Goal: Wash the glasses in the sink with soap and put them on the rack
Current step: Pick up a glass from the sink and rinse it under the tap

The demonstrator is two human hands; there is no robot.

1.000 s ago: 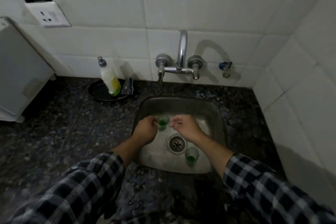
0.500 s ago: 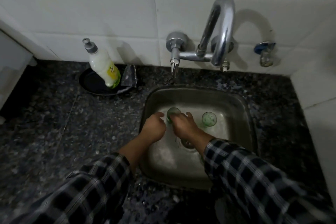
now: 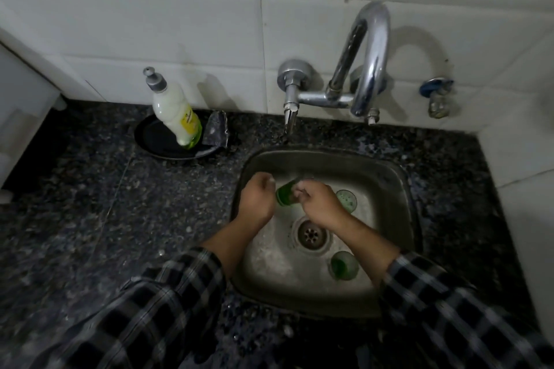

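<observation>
Over the steel sink (image 3: 386, 171) my left hand (image 3: 257, 199) grips a small green glass (image 3: 284, 195), tilted on its side. My right hand (image 3: 319, 204) is closed at the glass's mouth, fingers on or in the rim. A second green glass (image 3: 346, 201) stands upright in the sink just right of my right hand. A third green glass (image 3: 344, 269) stands near the front of the sink, right of the drain (image 3: 311, 234). No rack is in view.
A soap bottle (image 3: 177, 112) leans on a black plate (image 3: 156, 141) with a scrub pad (image 3: 216, 132) on the dark granite counter (image 3: 90, 219) left of the sink. A chrome tap (image 3: 364, 69) overhangs the sink. White tiled walls close the back and right.
The view has shifted and come closer. The glass in my hands has tipped from upright to its side, and my right hand has moved onto its rim.
</observation>
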